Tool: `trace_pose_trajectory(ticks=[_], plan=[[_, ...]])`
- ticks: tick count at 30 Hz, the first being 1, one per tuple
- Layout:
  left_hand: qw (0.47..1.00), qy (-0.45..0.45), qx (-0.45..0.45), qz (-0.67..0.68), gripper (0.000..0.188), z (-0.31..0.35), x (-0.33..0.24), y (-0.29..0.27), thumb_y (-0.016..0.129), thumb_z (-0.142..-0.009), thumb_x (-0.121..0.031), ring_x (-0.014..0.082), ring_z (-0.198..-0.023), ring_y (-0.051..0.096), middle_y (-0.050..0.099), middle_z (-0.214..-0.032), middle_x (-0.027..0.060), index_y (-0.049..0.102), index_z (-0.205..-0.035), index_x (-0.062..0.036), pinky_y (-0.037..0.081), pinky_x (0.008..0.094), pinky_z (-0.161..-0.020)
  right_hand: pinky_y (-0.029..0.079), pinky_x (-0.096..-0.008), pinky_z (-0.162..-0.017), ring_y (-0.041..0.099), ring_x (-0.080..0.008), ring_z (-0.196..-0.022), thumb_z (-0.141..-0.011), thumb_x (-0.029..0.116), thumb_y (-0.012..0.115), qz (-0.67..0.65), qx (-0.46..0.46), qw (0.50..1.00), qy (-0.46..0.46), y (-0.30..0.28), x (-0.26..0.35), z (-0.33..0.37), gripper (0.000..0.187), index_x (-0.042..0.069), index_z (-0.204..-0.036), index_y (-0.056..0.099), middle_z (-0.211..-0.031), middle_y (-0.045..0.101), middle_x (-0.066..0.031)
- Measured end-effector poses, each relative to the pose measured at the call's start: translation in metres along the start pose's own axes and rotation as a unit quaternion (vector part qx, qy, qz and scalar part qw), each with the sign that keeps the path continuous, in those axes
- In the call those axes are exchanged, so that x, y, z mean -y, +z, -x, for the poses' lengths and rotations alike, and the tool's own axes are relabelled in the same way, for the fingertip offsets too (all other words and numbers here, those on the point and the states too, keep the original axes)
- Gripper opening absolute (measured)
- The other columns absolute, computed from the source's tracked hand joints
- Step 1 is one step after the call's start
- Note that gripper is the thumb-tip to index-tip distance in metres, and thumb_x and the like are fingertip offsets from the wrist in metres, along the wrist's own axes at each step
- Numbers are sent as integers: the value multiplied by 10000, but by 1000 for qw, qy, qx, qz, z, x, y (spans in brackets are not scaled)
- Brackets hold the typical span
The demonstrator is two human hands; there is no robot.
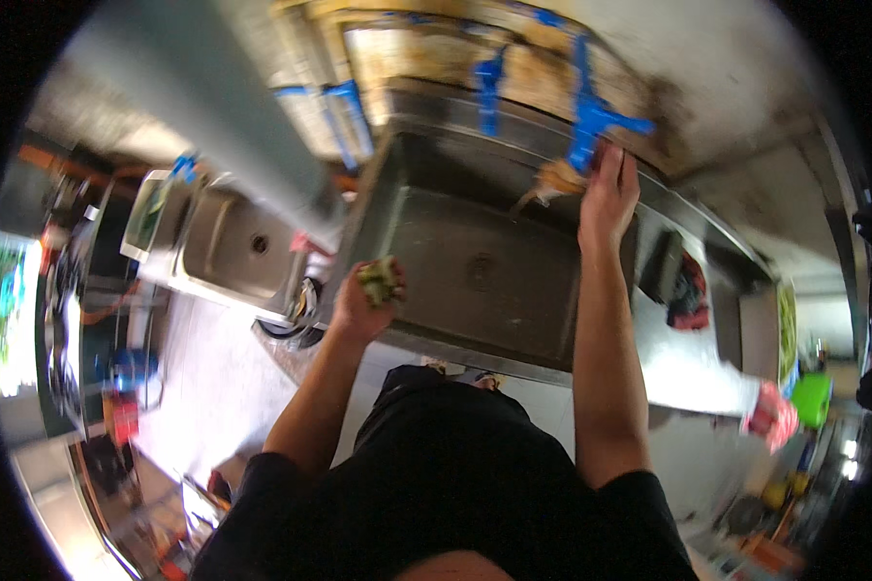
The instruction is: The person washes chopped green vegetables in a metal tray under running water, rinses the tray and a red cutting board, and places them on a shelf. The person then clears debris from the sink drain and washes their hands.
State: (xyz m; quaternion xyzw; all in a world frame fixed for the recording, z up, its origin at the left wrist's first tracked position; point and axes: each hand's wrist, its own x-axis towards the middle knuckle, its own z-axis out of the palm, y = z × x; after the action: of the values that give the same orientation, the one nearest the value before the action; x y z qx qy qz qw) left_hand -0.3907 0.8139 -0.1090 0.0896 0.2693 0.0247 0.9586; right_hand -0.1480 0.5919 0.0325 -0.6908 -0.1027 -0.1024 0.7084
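My left hand [357, 312] is closed round a crumpled-looking lump [382, 281], pale green and yellow with dark patches. Blur hides what kind of thing it is. The hand hovers at the near left edge of a deep steel sink [446, 334]. On the far right, my right hand [608, 198] reaches up beside a blue tap [589, 116], its visible fingers stretched out. Whether they touch the tap is too blurred to tell. A brownish piece [557, 180] hangs under the tap's outlet, with what looks like a thin stream below it.
Another blue tap [489, 87] is on the back wall. A thick grey pipe [233, 107] slants down at the left, near a smaller sink [237, 247]. Dark and red items [686, 290] lie on the right counter. A green object [812, 399] is farther right.
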Motion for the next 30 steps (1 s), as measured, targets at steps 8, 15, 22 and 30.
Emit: trace_pose_trajectory(ticks=[8, 15, 22, 30], plan=[[998, 6, -17, 55, 333, 35, 7, -22, 414, -967, -258, 233, -800, 589, 635, -925, 109, 604, -1030, 8, 472, 321, -689, 528, -273, -658, 657, -146, -721, -921, 191, 623, 182, 261, 931, 180, -7, -67, 45, 233, -33, -958, 679, -809, 696, -90], [998, 18, -4, 54, 344, 42, 8, -40, 403, -962, -277, 229, -858, 595, 633, -948, 104, 606, -1049, -13, 470, 352, -723, 502, -380, -736, 673, -242, -843, -926, 326, 618, 377, 110, 919, -27, -24, 20, 9, 337, 2, -1012, 656, -918, 705, -138], [998, -21, 42, -33, 351, 26, 34, -30, 424, -953, -290, 236, -844, 600, 650, -954, 106, 618, -1064, -20, 482, 355, -716, 525, -354, -768, 643, -186, -885, -941, 186, 574, 305, 51, 946, -98, -21, 90, 20, 282, 30, -1176, 569, -975, 668, -97], [979, -125, 19, -158, 338, -3, 113, 23, 426, -953, -277, 220, -841, 608, 661, -990, 88, 645, -1068, -47, 500, 335, -704, 454, -452, -915, 509, -421, -1104, -737, 56, 649, 136, 20, 983, -119, -10, 82, 19, 265, -23, -969, 548, -1144, 524, -233]])
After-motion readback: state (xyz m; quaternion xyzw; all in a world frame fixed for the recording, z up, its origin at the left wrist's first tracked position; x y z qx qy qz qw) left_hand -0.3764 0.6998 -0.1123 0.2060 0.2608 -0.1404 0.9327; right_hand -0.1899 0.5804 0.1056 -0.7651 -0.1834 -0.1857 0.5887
